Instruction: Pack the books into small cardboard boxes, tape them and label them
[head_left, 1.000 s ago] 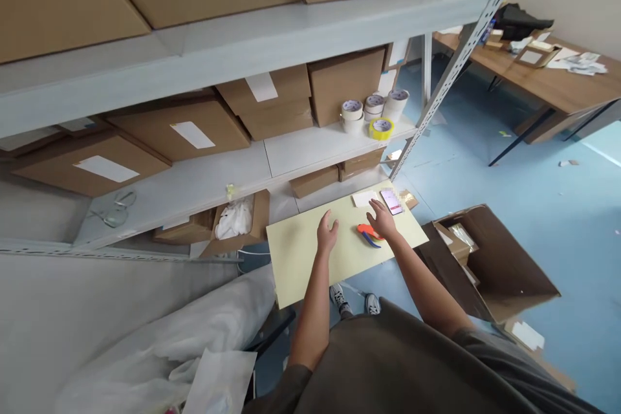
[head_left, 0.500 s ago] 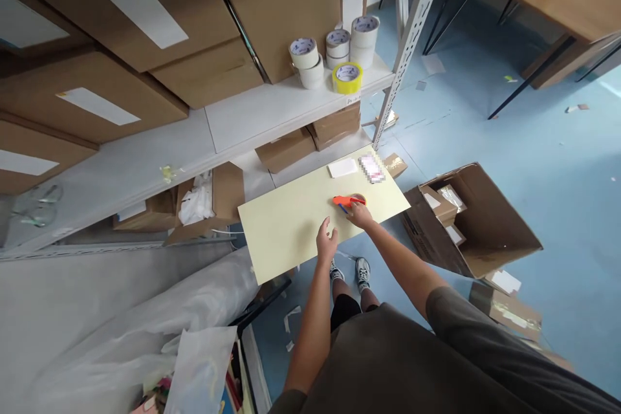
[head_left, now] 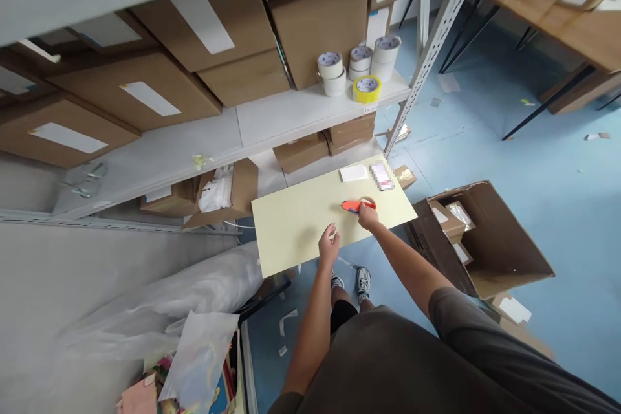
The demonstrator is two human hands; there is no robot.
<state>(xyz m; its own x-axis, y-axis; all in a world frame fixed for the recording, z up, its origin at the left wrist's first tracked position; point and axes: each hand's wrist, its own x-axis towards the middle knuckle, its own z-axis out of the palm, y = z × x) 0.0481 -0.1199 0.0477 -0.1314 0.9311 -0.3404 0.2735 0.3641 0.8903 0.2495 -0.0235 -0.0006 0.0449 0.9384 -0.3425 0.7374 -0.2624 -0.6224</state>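
- The right hand (head_left: 369, 217) seems to have its grip closed on the orange tool (head_left: 350, 206); if the tool is lifted from the table (head_left: 286, 220), one cannot tell.
- The left hand (head_left: 328, 246) is empty, its grip open with bent fingers, to the left of the right grip.
- Beyond the right grip lies a white stack (head_left: 354, 173).
- The present step looks like grasping; moving the tool would call for a firm hold.

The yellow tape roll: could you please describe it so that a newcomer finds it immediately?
On the pale shelf, beside the slotted metal post, stand white tape rolls in stacks. The yellow roll lies before them, unstacked, the only yellow one.
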